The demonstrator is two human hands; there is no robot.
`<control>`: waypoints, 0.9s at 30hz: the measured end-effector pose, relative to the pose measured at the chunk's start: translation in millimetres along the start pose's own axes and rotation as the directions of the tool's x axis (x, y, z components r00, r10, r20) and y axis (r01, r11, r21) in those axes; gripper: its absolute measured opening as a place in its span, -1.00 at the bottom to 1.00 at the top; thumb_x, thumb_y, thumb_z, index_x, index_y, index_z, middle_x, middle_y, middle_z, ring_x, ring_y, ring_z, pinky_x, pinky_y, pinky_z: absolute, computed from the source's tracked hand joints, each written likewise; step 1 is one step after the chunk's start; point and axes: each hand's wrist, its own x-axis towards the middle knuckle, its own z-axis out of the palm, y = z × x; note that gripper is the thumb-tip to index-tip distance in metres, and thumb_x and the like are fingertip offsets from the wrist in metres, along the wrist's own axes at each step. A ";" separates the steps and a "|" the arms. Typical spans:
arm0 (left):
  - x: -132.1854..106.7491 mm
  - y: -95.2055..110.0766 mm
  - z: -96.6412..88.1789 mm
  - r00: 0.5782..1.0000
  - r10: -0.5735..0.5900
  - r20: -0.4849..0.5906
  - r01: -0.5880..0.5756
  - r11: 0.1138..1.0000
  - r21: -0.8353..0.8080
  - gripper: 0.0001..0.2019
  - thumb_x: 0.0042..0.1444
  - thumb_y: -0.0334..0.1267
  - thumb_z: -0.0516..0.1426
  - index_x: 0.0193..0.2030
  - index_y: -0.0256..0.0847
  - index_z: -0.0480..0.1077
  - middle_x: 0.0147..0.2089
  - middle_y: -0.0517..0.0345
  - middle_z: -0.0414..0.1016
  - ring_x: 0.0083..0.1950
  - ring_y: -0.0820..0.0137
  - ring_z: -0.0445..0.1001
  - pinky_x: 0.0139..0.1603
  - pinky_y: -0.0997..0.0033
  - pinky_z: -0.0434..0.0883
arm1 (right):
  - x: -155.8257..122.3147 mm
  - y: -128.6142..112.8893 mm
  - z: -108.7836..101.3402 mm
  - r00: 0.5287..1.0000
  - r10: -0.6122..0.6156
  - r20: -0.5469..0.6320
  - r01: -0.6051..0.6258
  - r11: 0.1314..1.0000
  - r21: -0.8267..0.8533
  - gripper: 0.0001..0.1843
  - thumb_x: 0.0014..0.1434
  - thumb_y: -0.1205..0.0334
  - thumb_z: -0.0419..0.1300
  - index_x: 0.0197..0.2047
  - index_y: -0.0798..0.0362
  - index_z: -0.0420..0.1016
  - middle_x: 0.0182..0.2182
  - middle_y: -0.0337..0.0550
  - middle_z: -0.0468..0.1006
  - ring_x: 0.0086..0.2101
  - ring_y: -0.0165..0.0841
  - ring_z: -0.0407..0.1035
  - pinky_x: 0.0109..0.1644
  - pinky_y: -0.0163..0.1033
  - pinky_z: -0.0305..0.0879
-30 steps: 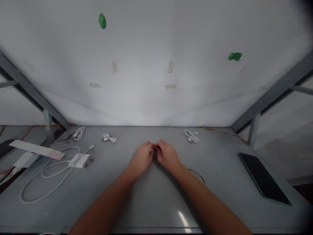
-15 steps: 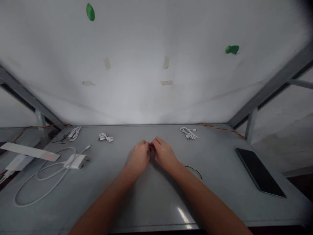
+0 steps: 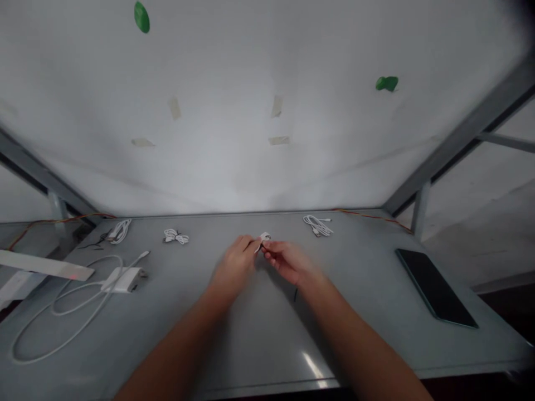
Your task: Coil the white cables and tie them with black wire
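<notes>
White cable, prob. black tie

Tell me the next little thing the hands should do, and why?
Perhaps the right hand should wind the dark strand around the white cable, because it seems to be pinching that strand against the cable while the left hand holds the cable. The white bundle further left looks tied with something dark too.

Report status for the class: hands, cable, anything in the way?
Left hand holding white cable. Right hand apparently pinching dark tie against it. Coiled cable beyond right hand, touching neither hand.
</notes>
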 end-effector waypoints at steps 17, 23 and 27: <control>9.2 -0.8 -14.8 0.936 -0.271 0.225 0.301 0.947 -0.115 -0.85 0.36 -0.35 0.15 -0.06 -0.19 0.57 -0.17 0.11 0.53 -0.12 0.36 0.54 -0.01 0.37 0.46 | -17.1 -0.6 14.5 0.790 -0.428 0.440 0.386 -0.211 -0.898 -0.75 0.22 0.52 0.10 -0.17 0.09 0.56 -0.22 0.00 0.55 -0.19 -0.23 0.39 -0.10 -0.20 0.31; -1.2 -6.5 -9.6 0.982 -0.019 0.188 0.011 0.999 0.043 -0.71 0.42 -0.39 0.01 0.17 -0.20 0.46 -0.09 0.01 0.51 -0.03 0.29 0.49 0.05 0.28 0.48 | -12.7 -6.7 28.8 0.948 -0.280 -0.149 0.072 0.647 -0.759 -0.78 0.21 0.38 0.14 -0.47 0.02 0.34 -0.56 -0.26 0.34 -0.50 -0.38 0.20 -0.41 -0.30 0.14; -3.0 -10.6 -0.3 0.972 0.142 0.189 -0.159 0.984 0.079 -0.62 0.43 -0.41 -0.03 0.32 -0.26 0.35 -0.03 -0.06 0.53 0.00 0.26 0.47 0.10 0.24 0.47 | -1.5 -19.7 16.0 0.971 0.193 -0.139 -0.229 0.920 -0.318 -0.72 0.20 0.41 0.10 -0.53 0.01 0.25 -0.69 -0.42 0.07 -0.64 -0.48 -0.06 -0.59 -0.40 -0.06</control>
